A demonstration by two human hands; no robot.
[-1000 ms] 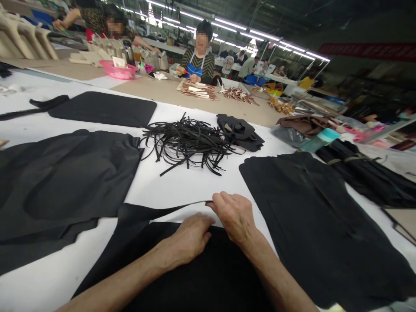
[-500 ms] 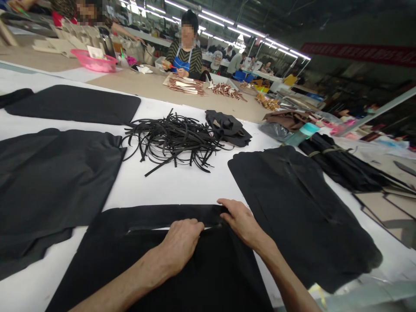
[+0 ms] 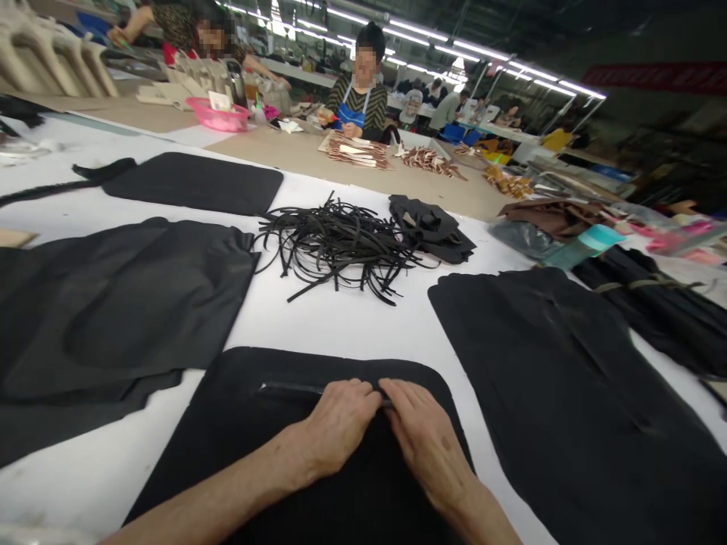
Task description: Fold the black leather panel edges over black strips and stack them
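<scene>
In front of me on the white tabletop lies a black leather-like panel (image 3: pixel 244 454) with a long narrow slit (image 3: pixel 289 388) near its far edge. My left hand (image 3: pixel 346 420) is closed, its bent fingers gripping the slit's near edge. Close beside it, my right hand (image 3: pixel 420 424) has its fingers held together over the right end of the slit, closed on the same panel. The two hands' fingertips almost meet there, and a short raised bit of black edge shows between them. Both thumbs are mostly hidden.
A tangle of thin black strips (image 3: pixel 341 246) lies beyond the panel, beside crumpled black scraps (image 3: pixel 432 227). Black sheets flank it on the left (image 3: pixel 130 303) and right (image 3: pixel 568 386). A teal-lidded bottle (image 3: pixel 585 246) lies at right. Across the table, a person (image 3: pixel 357 98) handles brown-and-white pieces.
My right hand has come inward from the panel's far right corner to the slit, next to my left hand. The far right corner now lies flat and uncovered. The view has shifted left.
</scene>
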